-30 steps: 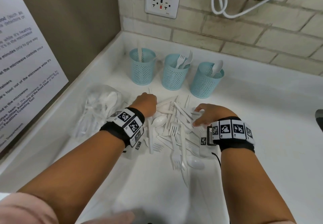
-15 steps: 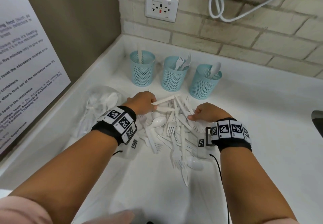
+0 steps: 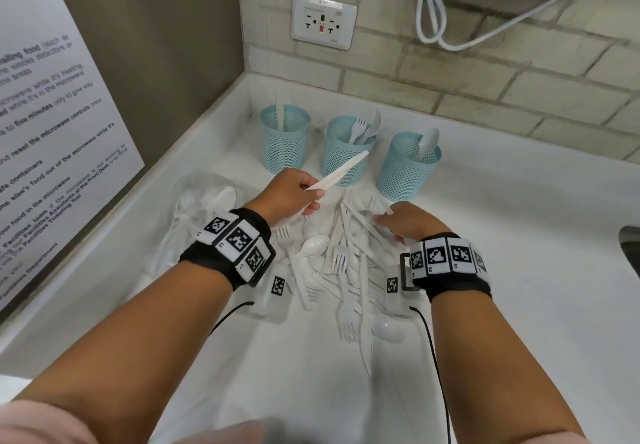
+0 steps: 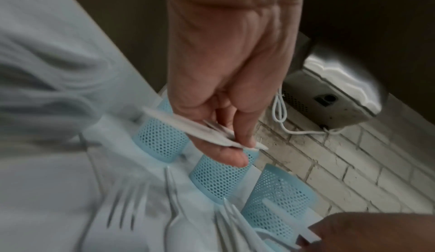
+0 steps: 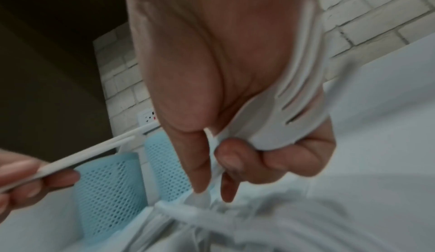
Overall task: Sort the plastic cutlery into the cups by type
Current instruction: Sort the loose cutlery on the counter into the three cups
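Since the earlier frame we had lifted our left hand (image 3: 294,189) off the pile (image 3: 346,263), fingers pinched on a knife (image 3: 337,171). Its long axis pointed up-right, across the fork cup (image 3: 346,153); the knife cup (image 3: 284,139) stood just left, nearest this hand. Our right hand (image 3: 410,220) was curled on what looked like a fork (image 5: 277,118) over the bench (image 3: 519,253).

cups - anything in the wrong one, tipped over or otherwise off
Nothing stands out. The left cup holds what looks like a knife, the middle cup forks, the right cup a spoon. All three stand upright. The loose pile in front is simply unsorted.
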The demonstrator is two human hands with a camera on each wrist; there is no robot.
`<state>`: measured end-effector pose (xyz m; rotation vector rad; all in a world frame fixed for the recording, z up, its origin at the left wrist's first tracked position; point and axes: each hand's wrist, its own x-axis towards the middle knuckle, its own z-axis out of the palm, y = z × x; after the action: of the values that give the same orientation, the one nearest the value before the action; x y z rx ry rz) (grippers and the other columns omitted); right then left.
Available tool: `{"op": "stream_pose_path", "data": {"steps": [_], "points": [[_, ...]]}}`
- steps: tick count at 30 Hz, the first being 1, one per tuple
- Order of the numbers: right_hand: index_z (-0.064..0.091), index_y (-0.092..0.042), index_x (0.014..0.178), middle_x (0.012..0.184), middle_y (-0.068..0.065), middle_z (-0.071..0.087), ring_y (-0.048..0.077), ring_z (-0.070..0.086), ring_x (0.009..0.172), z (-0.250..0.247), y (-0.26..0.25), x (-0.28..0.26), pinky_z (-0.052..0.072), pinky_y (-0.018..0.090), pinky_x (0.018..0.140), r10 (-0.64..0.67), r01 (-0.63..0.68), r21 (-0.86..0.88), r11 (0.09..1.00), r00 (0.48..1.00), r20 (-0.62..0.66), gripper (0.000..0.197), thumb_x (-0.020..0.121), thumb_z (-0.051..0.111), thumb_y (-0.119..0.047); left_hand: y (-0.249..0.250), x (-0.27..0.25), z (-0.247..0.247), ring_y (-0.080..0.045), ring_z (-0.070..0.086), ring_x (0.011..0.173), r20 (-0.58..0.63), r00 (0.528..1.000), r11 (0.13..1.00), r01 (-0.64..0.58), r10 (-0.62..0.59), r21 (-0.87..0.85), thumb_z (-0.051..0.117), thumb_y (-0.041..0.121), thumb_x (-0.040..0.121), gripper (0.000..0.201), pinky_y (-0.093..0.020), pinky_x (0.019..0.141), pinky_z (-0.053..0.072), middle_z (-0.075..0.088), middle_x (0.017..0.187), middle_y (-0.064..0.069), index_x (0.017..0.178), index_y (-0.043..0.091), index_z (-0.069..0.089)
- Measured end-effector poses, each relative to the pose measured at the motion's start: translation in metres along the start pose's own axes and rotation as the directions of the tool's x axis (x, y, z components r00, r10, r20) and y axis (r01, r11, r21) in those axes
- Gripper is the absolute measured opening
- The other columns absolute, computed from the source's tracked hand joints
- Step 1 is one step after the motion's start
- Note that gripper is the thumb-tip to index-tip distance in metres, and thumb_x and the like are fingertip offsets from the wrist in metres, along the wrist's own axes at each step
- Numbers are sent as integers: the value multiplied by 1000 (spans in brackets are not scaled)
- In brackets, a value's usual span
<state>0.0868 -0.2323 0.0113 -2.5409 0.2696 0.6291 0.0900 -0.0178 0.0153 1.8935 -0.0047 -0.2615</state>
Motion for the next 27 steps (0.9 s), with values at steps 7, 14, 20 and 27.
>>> {"op": "stream_pose_path", "data": {"steps": [7,14,20,27], "points": [[40,-9,60,54,3,46,17,46,61,16,-16,15,41,29,78,7,-21,-83,996,986,-164,49,90,53,-46,-2,-5,5,-12,62,67,82,980,975,188,-180,-115,53,12,95,10,-18,55,55,58,79,-6,98,4,56],[58,-1,89,95,14,62,31,59,105,18,-26,21,43,33,85,57,-80,-135,988,984,-168,42,89,58,-43,-4,-10,5,-15,64,67,134,958,952,270,-252,-144,45,18,99,15,-26,64,55,64,82,-5,106,6,51],[39,-8,65,100,15,59,31,58,110,18,-32,24,45,33,85,72,-100,-132,986,977,-200,37,90,55,-29,-5,-11,5,-16,63,69,142,954,943,286,-264,-169,44,17,100,17,-31,72,55,65,83,-6,111,6,49],[39,-7,64,74,7,52,25,57,85,19,-40,21,49,31,75,114,-141,-140,980,976,-187,33,87,57,-21,-6,-11,5,-14,64,75,182,948,931,297,-261,-211,47,13,98,14,-27,68,55,67,87,-5,109,7,53]]}}
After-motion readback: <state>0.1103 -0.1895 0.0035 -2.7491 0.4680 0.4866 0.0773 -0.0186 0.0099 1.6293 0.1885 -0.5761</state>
